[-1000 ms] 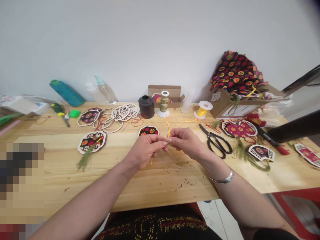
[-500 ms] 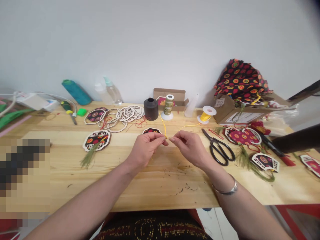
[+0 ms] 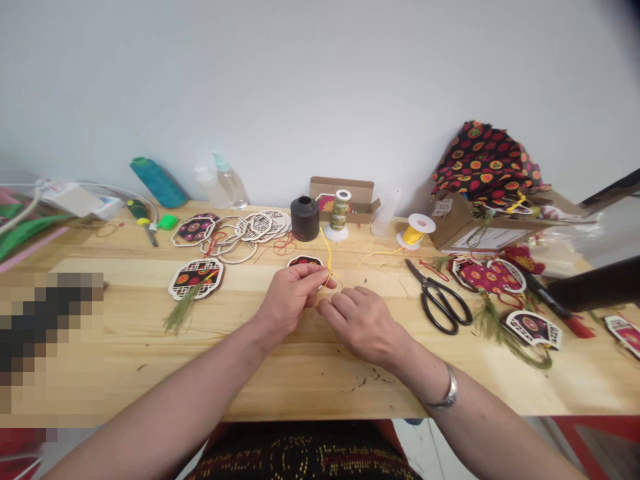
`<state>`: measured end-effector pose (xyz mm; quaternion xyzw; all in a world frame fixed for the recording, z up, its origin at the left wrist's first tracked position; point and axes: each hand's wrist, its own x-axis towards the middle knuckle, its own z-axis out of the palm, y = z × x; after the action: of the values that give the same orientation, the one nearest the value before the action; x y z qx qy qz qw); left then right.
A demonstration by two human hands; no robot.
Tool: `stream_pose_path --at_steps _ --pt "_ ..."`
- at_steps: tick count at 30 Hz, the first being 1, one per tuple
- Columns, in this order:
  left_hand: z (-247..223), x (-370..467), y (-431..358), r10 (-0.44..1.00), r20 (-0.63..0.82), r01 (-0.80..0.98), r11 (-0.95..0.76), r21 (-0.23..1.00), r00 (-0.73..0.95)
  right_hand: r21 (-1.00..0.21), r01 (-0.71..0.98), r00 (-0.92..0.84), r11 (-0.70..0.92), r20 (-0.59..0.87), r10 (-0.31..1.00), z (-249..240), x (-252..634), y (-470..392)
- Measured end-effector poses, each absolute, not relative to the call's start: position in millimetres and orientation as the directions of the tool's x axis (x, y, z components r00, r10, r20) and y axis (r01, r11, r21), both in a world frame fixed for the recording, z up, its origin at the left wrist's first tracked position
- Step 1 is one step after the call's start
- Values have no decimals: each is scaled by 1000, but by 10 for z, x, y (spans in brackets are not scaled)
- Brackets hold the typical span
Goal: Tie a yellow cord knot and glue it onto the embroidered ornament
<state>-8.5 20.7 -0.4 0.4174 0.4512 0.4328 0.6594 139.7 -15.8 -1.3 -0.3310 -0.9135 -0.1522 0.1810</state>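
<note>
The left hand [image 3: 290,301] is pinching a yellow cord [image 3: 328,251], already twisted above, seemingly looped slackly below; the right hand [image 3: 364,324] is hovering curled, its hold unclear.

Hands: two, left hand [image 3: 295,297] and right hand [image 3: 357,323]. Yellow cord [image 3: 327,248] at the left fingertips: one length. Bracelet [image 3: 451,388]: one. Scissors [image 3: 427,283]: one pair. Spools: four, being teal cone [image 3: 159,182], black cone [image 3: 305,219], olive cone [image 3: 341,213], yellow reel [image 3: 414,235]. Cardboard boxes [image 3: 450,228]: two. Overlapping pale frames [image 3: 257,227]: several, uncountable.
</note>
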Motion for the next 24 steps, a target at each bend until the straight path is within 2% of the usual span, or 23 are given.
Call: stream_pose_path --at_steps 2,4,6,8,10,11,12,14,16,18,24 --pt "-3 -86 204 948 -234 -200 278 940 216 165 622 -742 765 435 510 26 1392 -176" --pt "-9 -89 206 951 -228 -195 269 943 208 108 530 -776 841 461 430 73 1391 -197" --pt "-19 -93 212 953 -221 -188 261 947 209 -48 430 -744 901 547 384 114 1400 -207" --pt "-28 -92 216 953 -216 -188 257 948 214 -290 414 -578 863 648 495 136 1419 -190" --pt "-30 -85 214 951 -213 -189 257 948 222 -562 451 -299 693 637 711 135 1439 -138" --pt "-27 -80 210 950 -215 -186 259 948 226 -692 445 -161 569 563 810 127 1446 -103" --pt "-22 -74 204 949 -218 -178 261 949 230 -804 398 -56 442 460 886 116 1449 -64" --pt "-8 -65 189 944 -226 -151 267 952 242 -965 190 -36 179 175 984 91 1447 4" --pt "6 -61 175 938 -229 -126 268 955 259 -998 -37 -154 -43 -37 987 75 1437 45" --pt "13 -62 165 933 -223 -106 262 959 284 -974 -158 -235 -164 -124 964 69 1426 57" --pt "-12 -75 148 925 -218 -54 246 968 312 -969 -170 -162 -178 -150 975 73 1425 54"
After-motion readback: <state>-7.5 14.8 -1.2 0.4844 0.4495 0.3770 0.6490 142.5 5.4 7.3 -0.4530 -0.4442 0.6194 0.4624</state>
